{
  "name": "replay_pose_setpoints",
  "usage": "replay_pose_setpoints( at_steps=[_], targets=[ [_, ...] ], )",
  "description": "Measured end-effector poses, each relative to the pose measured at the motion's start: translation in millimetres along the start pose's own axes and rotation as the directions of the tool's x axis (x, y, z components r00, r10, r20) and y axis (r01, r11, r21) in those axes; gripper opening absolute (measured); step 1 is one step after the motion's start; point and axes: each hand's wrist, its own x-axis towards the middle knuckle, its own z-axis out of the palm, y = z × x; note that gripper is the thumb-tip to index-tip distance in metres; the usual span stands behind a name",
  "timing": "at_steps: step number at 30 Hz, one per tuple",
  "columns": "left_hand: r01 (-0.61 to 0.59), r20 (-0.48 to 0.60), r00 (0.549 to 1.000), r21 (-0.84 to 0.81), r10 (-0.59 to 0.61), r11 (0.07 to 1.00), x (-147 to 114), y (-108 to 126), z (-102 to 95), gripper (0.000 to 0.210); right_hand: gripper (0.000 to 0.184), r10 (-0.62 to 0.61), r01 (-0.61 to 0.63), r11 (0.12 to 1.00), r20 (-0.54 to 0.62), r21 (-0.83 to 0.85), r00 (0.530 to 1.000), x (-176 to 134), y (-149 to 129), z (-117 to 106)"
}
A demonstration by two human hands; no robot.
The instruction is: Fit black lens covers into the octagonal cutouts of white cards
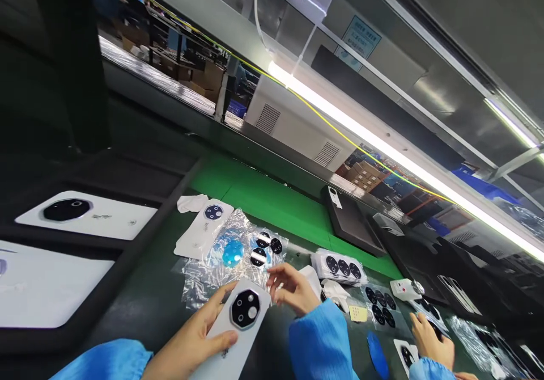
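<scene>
My left hand [199,334] is closed around a white phone back cover [238,349], which is tilted up towards me. A black camera plate [245,308] with round lens openings sits near its top. Beside the cover's upper right corner is my right hand [293,289], fingers loosely curled and apart, with nothing visible between them; whether a fingertip touches the edge is unclear. Just beyond, black round camera plates [258,257] and a blue round film [233,253] lie on a clear plastic bag [199,281]. White phone-shaped sheets [198,235] lie at the bag's left.
At left, a black tray [140,244] holds white phone covers [114,221]. A stack of white cards [340,266] with black circles stands right of centre. Farther right, a co-worker's hand [431,340] works near more discs [380,306]. A light tube [361,133] hangs above the bench.
</scene>
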Motion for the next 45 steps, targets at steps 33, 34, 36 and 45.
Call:
replay_pose_setpoints(
  at_steps=[33, 34, 36, 45],
  targets=[
    [0.155, -0.150, 0.973, -0.155, -0.178, 0.976, -4, 13, -18.1, 0.090, 0.049, -0.308, 0.187, 0.835, -0.157, -0.518, 0.938, 56, 37, 19],
    [0.159, -0.145, 0.972, -0.160, -0.183, 0.974, -4, 14, -17.5, 0.090, 0.047, -0.311, 0.192, 0.835, -0.155, -0.516, 0.937, 56, 37, 18],
    [0.162, -0.144, 0.971, -0.179, -0.189, 0.970, -5, 19, -14.7, 0.091, 0.042, -0.318, 0.198, 0.832, -0.153, -0.519, 0.936, 55, 37, 18],
    [0.157, -0.159, 0.968, -0.225, -0.195, 0.962, -5, 26, -7.5, 0.100, 0.044, -0.366, 0.219, 0.782, -0.146, -0.583, 0.919, 45, 36, 26]
  ],
)
